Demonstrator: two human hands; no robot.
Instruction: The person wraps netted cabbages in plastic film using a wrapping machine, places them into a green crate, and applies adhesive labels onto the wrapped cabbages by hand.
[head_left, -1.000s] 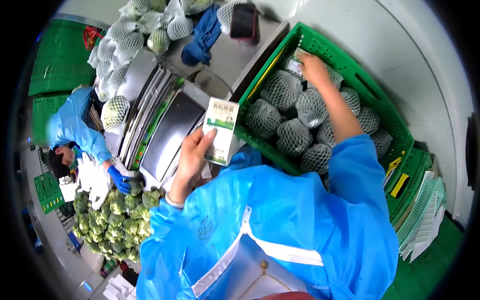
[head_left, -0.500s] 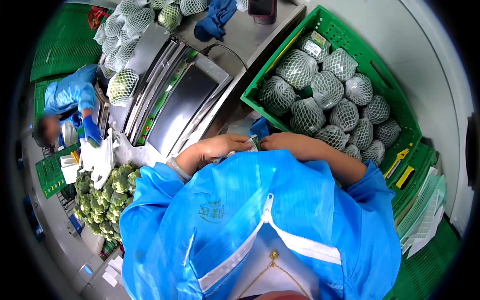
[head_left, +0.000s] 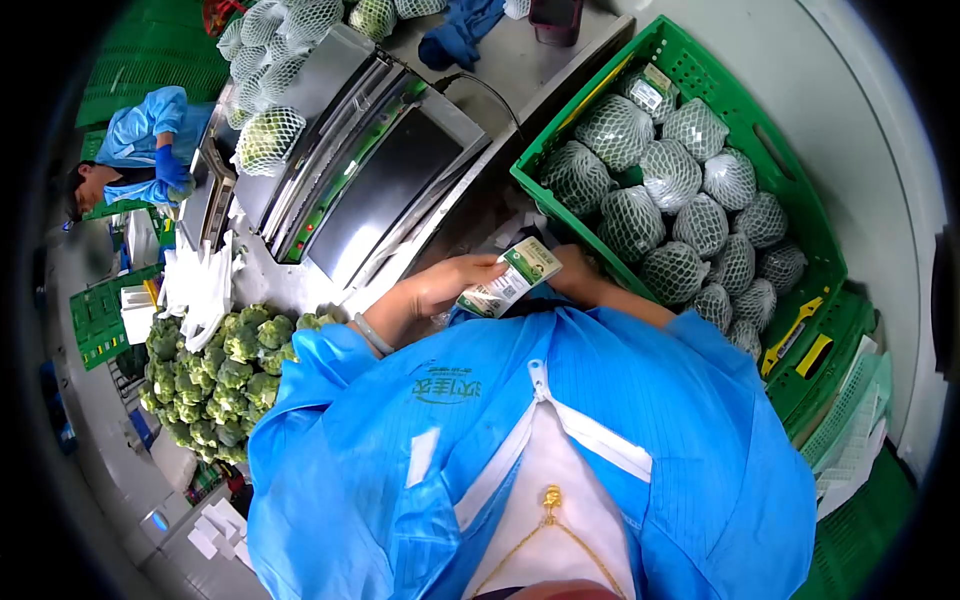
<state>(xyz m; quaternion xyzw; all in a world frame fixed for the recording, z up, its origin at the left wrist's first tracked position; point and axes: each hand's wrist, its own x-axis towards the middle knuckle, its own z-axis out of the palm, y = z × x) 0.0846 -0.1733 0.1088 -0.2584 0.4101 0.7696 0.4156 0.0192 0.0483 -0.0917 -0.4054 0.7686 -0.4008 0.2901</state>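
My left hand (head_left: pixel 452 282), with a bracelet at its wrist, pinches a white-and-green printed label card (head_left: pixel 512 277) in front of my chest. Print and a small code show on its face; I cannot tell whether it is one sheet or a stack. Close to the card's right edge is my right hand (head_left: pixel 574 272). Its fingers are mostly hidden, so whether they grip anything does not show.
At right, a green crate (head_left: pixel 800 190) holds several round vegetables in white foam nets (head_left: pixel 664 175). A wrapping machine (head_left: pixel 385 180) stands left of centre. Broccoli-like heads (head_left: pixel 225 375) are piled at lower left. A co-worker in blue (head_left: pixel 145 130) bends over the far counter.
The label card has come up into fuller view, its printed face now showing. My right hand has shifted right. The co-worker's gloved hand has moved up, away from the white bags.
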